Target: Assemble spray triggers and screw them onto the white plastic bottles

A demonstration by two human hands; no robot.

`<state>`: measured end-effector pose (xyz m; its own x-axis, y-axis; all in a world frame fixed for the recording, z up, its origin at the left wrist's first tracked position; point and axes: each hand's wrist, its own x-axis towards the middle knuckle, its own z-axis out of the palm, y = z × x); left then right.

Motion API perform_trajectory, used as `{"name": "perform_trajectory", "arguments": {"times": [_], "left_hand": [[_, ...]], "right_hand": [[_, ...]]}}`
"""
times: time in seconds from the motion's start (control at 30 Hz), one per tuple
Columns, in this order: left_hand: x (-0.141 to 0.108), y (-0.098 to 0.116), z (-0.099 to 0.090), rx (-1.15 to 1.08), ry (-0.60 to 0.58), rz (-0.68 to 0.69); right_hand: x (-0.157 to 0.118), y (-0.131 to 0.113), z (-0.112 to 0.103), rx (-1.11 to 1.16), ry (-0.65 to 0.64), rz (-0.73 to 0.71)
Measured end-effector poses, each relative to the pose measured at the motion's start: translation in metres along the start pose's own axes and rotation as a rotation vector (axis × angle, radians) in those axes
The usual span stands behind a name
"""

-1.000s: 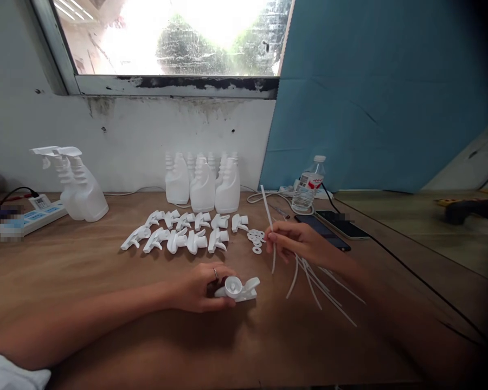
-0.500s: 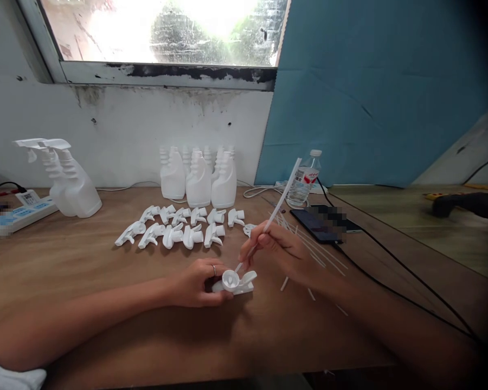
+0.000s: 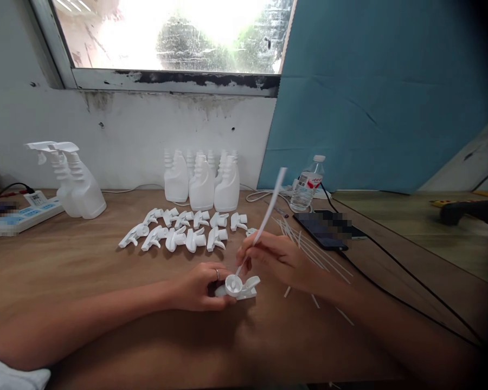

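My left hand is closed around a white trigger spray head low over the table, its round collar facing up toward me. Between the fingertips of my right hand is a thin white dip tube, slanting up and to the right. The tube's lower end is at the collar opening; whether it has entered the socket inside I cannot tell. More white spray heads lie in two rows beyond my hands. Loose white tubes are scattered on the table beside and behind my right forearm.
White bottles stand grouped against the wall. Two bottles with spray heads fitted are at the left, near a power strip. A water bottle, a dark phone and black cables occupy the right side.
My right hand has brought the tube's lower end over to the collar and tipped the tube more upright. My left hand keeps its grip on the spray head. The whole view has shifted slightly.
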<state>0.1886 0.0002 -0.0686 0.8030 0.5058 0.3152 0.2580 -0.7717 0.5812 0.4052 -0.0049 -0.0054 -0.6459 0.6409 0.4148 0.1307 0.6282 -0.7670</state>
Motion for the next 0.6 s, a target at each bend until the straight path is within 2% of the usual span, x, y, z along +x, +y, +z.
{"name": "perform_trajectory", "arguments": {"times": [0.17,0.43,0.6], "left_hand": [[0.000,-0.001,0.001,-0.013,0.006,-0.014],[0.000,-0.004,0.001,-0.011,-0.001,0.025],[0.000,-0.005,0.001,-0.025,-0.013,0.017]], "right_hand": [[0.005,0.010,0.005,-0.240,-0.077,-0.040],[0.000,0.012,0.016,-0.181,-0.116,0.141],[-0.002,0.018,0.021,-0.215,-0.120,0.104]]}}
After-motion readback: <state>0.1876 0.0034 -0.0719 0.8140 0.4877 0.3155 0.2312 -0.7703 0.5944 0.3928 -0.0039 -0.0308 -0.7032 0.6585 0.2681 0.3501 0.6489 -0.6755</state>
